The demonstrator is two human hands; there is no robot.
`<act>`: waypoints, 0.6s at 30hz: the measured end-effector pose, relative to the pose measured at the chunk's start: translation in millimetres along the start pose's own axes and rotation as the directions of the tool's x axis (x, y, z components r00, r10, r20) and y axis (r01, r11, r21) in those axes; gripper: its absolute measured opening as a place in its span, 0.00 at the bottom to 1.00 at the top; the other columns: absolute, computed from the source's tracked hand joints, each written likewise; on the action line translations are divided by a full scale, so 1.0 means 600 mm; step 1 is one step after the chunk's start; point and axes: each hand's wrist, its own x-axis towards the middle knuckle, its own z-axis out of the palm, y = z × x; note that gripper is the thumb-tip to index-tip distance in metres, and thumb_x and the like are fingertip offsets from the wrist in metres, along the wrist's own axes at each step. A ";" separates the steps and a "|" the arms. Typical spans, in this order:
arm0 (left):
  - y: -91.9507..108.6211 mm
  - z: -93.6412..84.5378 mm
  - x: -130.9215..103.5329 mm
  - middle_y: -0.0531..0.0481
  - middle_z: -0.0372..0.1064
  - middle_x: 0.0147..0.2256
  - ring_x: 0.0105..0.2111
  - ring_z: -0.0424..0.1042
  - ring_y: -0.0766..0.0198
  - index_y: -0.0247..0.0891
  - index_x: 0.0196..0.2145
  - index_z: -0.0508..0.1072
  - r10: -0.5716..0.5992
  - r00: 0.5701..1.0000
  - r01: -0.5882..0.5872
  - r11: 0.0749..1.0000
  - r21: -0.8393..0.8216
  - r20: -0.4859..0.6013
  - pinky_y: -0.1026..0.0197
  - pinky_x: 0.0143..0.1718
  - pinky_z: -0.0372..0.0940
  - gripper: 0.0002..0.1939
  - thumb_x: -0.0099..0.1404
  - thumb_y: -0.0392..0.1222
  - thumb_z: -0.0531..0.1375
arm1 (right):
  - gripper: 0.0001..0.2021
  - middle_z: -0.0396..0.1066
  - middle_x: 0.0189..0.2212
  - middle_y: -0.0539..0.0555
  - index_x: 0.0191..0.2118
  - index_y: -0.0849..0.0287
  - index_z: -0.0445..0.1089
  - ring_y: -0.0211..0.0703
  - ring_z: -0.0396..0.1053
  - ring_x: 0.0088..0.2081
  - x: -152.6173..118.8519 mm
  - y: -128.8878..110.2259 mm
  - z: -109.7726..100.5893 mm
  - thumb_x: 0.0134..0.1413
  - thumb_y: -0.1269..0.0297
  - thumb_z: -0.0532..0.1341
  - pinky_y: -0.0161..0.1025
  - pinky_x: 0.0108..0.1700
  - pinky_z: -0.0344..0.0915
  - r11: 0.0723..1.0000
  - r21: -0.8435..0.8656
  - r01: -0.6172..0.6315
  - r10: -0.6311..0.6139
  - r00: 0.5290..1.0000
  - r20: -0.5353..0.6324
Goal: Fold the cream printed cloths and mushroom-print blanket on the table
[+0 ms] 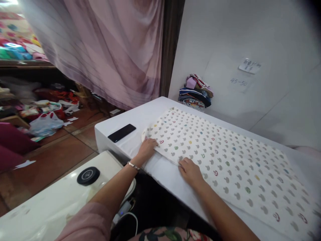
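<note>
A long white cloth (215, 150) printed with small grey, red, green and yellow shapes lies spread on the white-covered table (150, 108). My left hand (147, 149) closes on the near left corner of the cloth, fingertips on its upper side. Further right, my right hand (190, 170) has its fingers curled on the cloth's near edge. A bracelet is on my left wrist. A black phone (122, 133) lies on the table, left of the cloth.
A white machine top (55, 197) with a round black object (88, 175) stands at the lower left. Folded fabrics (195, 93) are piled by the wall. A pink curtain (125, 43) hangs behind the table; plastic bags (46, 124) lie on the floor.
</note>
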 end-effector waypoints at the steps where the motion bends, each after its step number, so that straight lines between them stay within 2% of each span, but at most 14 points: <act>1: -0.014 -0.007 -0.003 0.48 0.71 0.43 0.48 0.64 0.58 0.38 0.38 0.74 -0.026 1.000 0.026 1.000 0.014 -0.011 0.55 0.52 0.54 0.21 0.51 0.25 0.50 | 0.09 0.65 0.39 0.53 0.40 0.54 0.68 0.42 0.62 0.42 -0.001 0.000 0.002 0.59 0.64 0.51 0.36 0.39 0.60 1.000 0.009 0.006 -0.006 1.000 -0.004; 7: -0.080 -0.026 -0.013 0.48 0.70 0.47 0.51 0.62 0.57 0.39 0.40 0.73 -0.135 0.980 0.153 0.981 0.119 -0.147 0.54 0.53 0.53 0.21 0.52 0.28 0.50 | 0.09 0.64 0.38 0.52 0.41 0.54 0.67 0.41 0.62 0.40 -0.007 -0.001 0.006 0.58 0.64 0.51 0.37 0.42 0.61 0.995 0.087 0.054 -0.048 0.997 -0.068; 10: -0.095 -0.025 -0.010 0.46 0.66 0.51 0.54 0.60 0.54 0.38 0.44 0.72 -0.172 0.966 0.209 0.958 0.195 -0.193 0.54 0.52 0.54 0.22 0.55 0.29 0.48 | 0.11 0.66 0.38 0.53 0.41 0.53 0.67 0.42 0.62 0.40 -0.016 -0.004 0.000 0.57 0.66 0.50 0.40 0.43 0.62 0.985 0.145 0.089 -0.077 0.993 -0.087; 13: -0.102 -0.030 -0.009 0.42 0.61 0.54 0.54 0.60 0.53 0.35 0.50 0.69 -0.221 0.953 0.267 0.936 0.231 -0.209 0.56 0.50 0.57 0.24 0.57 0.30 0.46 | 0.14 0.67 0.43 0.53 0.45 0.48 0.68 0.46 0.64 0.45 -0.055 0.012 -0.009 0.56 0.64 0.49 0.47 0.49 0.62 0.957 0.275 0.096 -0.074 0.993 -0.089; 14: -0.103 -0.033 -0.009 0.41 0.60 0.55 0.52 0.63 0.54 0.34 0.51 0.68 -0.244 0.949 0.287 0.931 0.224 -0.201 0.57 0.48 0.59 0.24 0.59 0.32 0.46 | 0.15 0.67 0.46 0.53 0.46 0.45 0.68 0.48 0.64 0.48 -0.077 0.025 -0.012 0.57 0.62 0.49 0.50 0.52 0.61 0.941 0.334 0.059 -0.030 0.995 -0.090; 16: -0.105 -0.044 -0.012 0.42 0.61 0.54 0.45 0.69 0.55 0.37 0.55 0.64 -0.323 0.932 0.351 0.919 0.182 -0.164 0.57 0.41 0.63 0.24 0.62 0.37 0.44 | 0.15 0.66 0.50 0.52 0.46 0.36 0.68 0.50 0.61 0.54 -0.134 0.063 -0.016 0.54 0.55 0.53 0.52 0.59 0.56 0.886 0.455 -0.093 0.149 0.985 -0.089; 17: -0.106 -0.049 -0.014 0.43 0.64 0.52 0.41 0.71 0.55 0.40 0.56 0.63 -0.375 0.918 0.392 0.907 0.152 -0.129 0.57 0.37 0.63 0.24 0.64 0.40 0.43 | 0.14 0.66 0.50 0.52 0.44 0.32 0.69 0.50 0.61 0.55 -0.168 0.088 -0.019 0.50 0.53 0.56 0.51 0.60 0.54 0.836 0.513 -0.194 0.285 0.953 -0.104; 18: -0.108 -0.054 -0.014 0.44 0.67 0.48 0.37 0.72 0.55 0.43 0.57 0.61 -0.424 0.901 0.433 0.893 0.123 -0.089 0.57 0.34 0.63 0.25 0.65 0.43 0.42 | 0.12 0.67 0.49 0.54 0.40 0.29 0.70 0.51 0.60 0.55 -0.203 0.115 -0.022 0.46 0.51 0.59 0.48 0.61 0.53 0.778 0.562 -0.281 0.422 0.896 -0.137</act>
